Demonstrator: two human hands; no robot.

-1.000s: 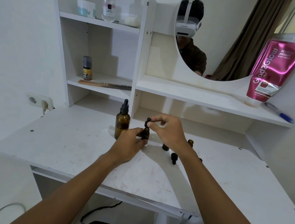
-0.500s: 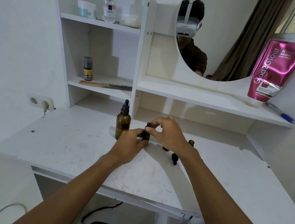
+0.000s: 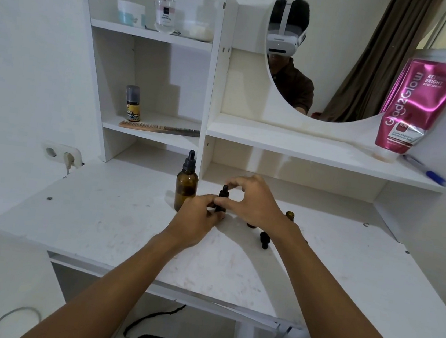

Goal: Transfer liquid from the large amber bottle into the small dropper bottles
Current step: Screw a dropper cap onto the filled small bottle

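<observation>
Gripping small dropper bottle [image 3: 222, 203] — left hand [image 3: 196, 216] on body, right hand [image 3: 254, 200] pinching cap.

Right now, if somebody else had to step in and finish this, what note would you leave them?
Left hand: closed around the body of a small dropper bottle, steadying it on the desk.
Right hand: fingers at that bottle's black dropper cap; whether tightening or loosening cannot be told.
Large amber bottle: upright, capped, just left of the hands, untouched.
Open small bottle stands behind the right wrist; a loose black dropper cap lies in front of it. Other small bottles are partly hidden.
Done: cannot tell which are filled.
Left: finish this cap, fill and cap the open ones.
</observation>
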